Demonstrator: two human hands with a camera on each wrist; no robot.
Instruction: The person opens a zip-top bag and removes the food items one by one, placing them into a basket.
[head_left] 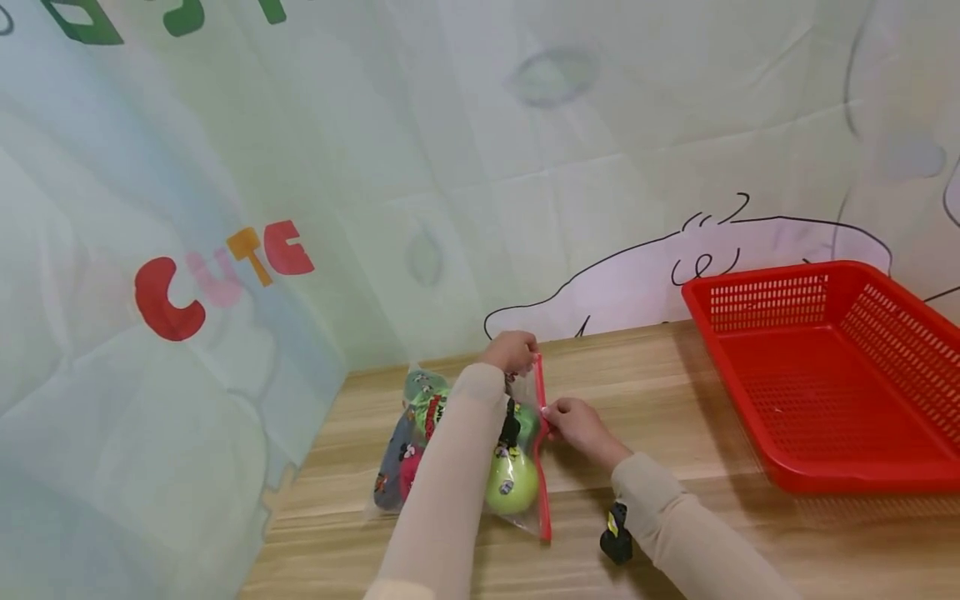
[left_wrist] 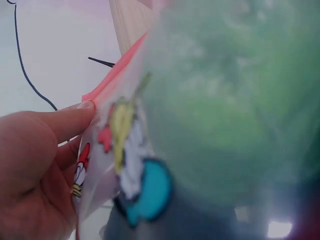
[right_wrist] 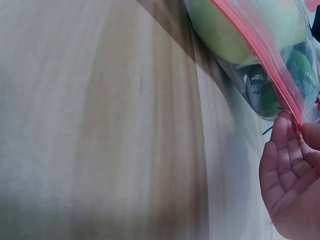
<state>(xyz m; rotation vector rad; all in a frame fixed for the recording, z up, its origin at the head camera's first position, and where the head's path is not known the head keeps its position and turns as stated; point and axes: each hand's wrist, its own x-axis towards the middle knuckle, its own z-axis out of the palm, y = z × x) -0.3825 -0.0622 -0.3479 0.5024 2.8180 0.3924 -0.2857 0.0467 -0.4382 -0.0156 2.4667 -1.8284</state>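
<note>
Fingers (right_wrist: 270,162) of one left hand (head_left: 512,352) and one right hand (head_left: 583,428) pinch one red-edged bag (head_left: 545,508).

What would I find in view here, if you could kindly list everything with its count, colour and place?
Zip bag: 1, clear with a red edge, on the table, left of the basket
Ball: 1, yellow-green, inside the bag
Other contents: several (exact count unclear), green, pink, dark blue, inside the bag
Basket: 1, red, right side
Table: 1, light wood, beneath the bag
Backdrop: pale green-blue, printed, behind the table
Black device: 1 clearly visible, right cuff
Sleeves: 2, beige, on the arms
Left grip: 1, bare, holding the bag's far corner
Right grip: 1, bare, pinching the red edge
</note>
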